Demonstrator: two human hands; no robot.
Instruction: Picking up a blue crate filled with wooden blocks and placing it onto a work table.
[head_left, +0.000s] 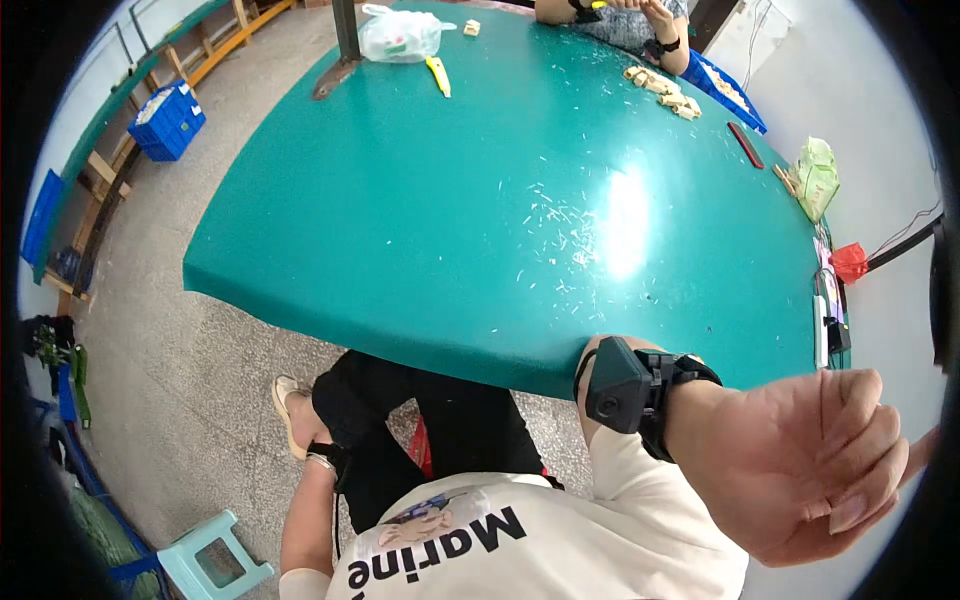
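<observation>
My right hand [790,465] is raised large at the lower right, off the table, with its fingers curled in. What they close on, if anything, is hidden. A black box-shaped device [615,390] is strapped to that wrist. My left forearm [308,515] hangs beside my leg, with a bracelet and a dark band at the wrist; the left hand's fingers cannot be made out. In front of me stands the green-topped table [380,250], thin pale shavings [560,235] scattered over its right half. My right forearm passes over its near edge.
Across the table a person [640,20] holds something yellow beside several pale pieces [665,92]. A yellow-handled tool [438,77] lies near a white plastic bag [400,35] and a metal post [346,40]. Blue crates [168,120] and a pale stool [215,560] stand left.
</observation>
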